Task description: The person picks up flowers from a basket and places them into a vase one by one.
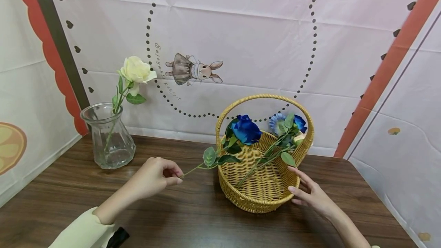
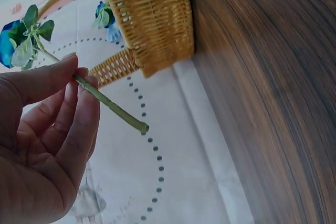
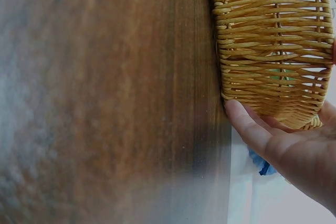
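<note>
My left hand (image 1: 156, 175) pinches the green stem (image 2: 113, 106) of a blue rose (image 1: 246, 129) between thumb and fingertips. The stem's cut end sticks out beyond the fingers in the left wrist view. The rose's head and leaves lie over the left rim of a yellow wicker basket (image 1: 255, 204) with an arched handle. At the basket's right side, my right hand (image 1: 313, 194) holds the rim and wall, with fingers along the outside in the right wrist view. Inside the basket lean more flowers: another blue rose (image 1: 300, 123), a pale blue bloom (image 1: 275, 122) and a cream one, partly hidden by leaves.
A clear glass vase (image 1: 113, 144) stands at the table's back left, holding one cream rose (image 1: 137, 70) on a long stem. Behind the dark wooden table (image 1: 193, 217) hangs a pale printed cloth (image 1: 241, 49) with a rabbit picture.
</note>
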{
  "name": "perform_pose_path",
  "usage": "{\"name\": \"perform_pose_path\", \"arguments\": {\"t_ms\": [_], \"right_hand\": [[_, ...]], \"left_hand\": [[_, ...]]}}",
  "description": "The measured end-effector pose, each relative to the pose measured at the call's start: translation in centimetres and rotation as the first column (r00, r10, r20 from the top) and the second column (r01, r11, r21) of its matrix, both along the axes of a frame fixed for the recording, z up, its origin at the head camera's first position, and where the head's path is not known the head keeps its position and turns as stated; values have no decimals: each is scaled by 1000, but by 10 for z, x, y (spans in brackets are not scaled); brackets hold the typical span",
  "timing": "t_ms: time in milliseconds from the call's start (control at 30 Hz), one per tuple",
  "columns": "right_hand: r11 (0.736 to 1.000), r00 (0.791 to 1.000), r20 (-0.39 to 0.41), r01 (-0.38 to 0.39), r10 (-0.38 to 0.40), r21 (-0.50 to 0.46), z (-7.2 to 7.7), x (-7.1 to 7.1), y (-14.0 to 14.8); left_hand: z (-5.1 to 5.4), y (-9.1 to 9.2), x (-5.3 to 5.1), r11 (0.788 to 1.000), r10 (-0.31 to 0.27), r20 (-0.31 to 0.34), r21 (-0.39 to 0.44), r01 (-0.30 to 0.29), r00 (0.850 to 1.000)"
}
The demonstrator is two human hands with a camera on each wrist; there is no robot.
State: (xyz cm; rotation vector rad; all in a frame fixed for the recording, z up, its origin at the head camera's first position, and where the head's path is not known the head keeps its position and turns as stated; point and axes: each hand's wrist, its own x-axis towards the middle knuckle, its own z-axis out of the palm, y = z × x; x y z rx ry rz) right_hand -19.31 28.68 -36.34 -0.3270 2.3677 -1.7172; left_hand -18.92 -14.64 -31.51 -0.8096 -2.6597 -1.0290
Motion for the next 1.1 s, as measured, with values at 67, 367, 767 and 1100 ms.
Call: {"name": "perform_pose_path", "arguments": {"t_ms": [67,367,767,1100], "right_hand": [[1000,1000,-4,-8,8,-1,0,0,0],[1000,1000,9,7,-7,4,0,0,-1],[1000,1000,5,-4,4,-14,0,-1,0],[1000,1000,-2,0,0,-9,0,0,0]], "left_hand": [[1,-5,2,1000,2,0,-1,-2,1000],[7,-24,10,998,59,10,-20,-59,998],[19,-49,18,981,187,-65,-44,-190,980],[30,-70,18,958,277,-190,-26,-287,942]]}}
